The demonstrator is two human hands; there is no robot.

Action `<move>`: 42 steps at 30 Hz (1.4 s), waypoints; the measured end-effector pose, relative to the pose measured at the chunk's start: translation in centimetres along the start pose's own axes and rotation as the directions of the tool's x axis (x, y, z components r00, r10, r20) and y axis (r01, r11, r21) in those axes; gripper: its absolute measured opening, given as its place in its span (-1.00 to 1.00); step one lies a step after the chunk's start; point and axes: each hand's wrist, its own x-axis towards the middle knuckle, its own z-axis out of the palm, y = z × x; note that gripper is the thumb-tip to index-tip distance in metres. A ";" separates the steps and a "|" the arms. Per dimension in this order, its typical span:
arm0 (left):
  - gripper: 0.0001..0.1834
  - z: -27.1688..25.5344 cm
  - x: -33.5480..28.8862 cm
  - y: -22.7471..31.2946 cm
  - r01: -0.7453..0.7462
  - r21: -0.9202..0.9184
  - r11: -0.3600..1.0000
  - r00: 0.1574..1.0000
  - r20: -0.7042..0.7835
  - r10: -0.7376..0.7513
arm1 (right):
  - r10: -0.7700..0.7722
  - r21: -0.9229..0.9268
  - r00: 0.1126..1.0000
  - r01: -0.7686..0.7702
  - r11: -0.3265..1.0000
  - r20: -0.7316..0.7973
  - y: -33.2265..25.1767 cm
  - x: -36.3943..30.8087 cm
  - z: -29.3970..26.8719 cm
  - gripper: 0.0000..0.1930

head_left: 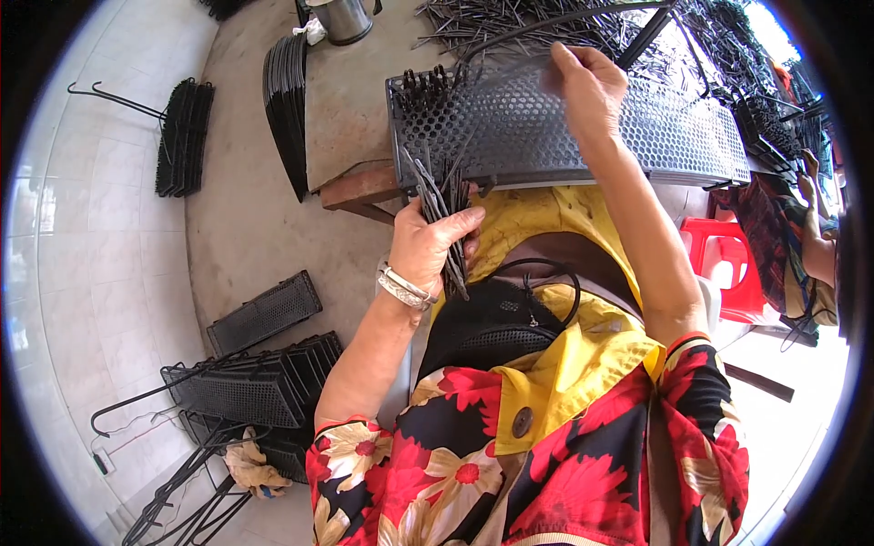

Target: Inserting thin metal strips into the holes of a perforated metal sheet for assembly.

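Note:
My left hand [432, 238] is closed around a bundle of thin dark sticks [452, 259], held upright below the left end of a black perforated tray [546, 136]. My right hand [592, 91] is raised over the tray's far edge, its fingers curled together. Motion smears its fingertips, and what they hold, if anything, cannot be made out. Several short dark pieces [428, 88] stand in the holes at the tray's left end. Most of the tray's other holes show bare.
Loose dark sticks [510, 25] are heaped beyond the tray, near a metal pot [344, 20]. Stacked black trays [264, 391] stand on the floor at lower left, more [185, 136] against the wall. A red stool [728, 264] and another person's arm [819, 237] are at right.

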 end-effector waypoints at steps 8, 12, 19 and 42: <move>-0.70 0.0 0.0 0.0 -0.014 -0.012 1.000 1.000 0.016 0.014 | -0.208 -0.085 0.976 0.213 0.973 0.068 1.3 0.2 1.5 -0.85; -0.71 0.1 -0.1 0.1 -0.014 -0.013 1.000 1.000 0.023 0.014 | -0.297 -0.145 0.952 0.306 0.941 0.080 1.6 0.3 1.7 -0.85; -0.66 0.0 -0.1 0.1 -0.018 0.001 1.000 0.999 0.030 0.018 | -0.426 -0.267 0.894 0.448 0.853 0.139 1.7 -0.3 1.8 -0.87; -0.70 0.1 0.0 0.2 -0.008 -0.040 0.999 0.999 0.037 0.009 | -0.604 -0.211 0.531 0.827 0.521 0.595 -0.3 1.7 1.7 -0.90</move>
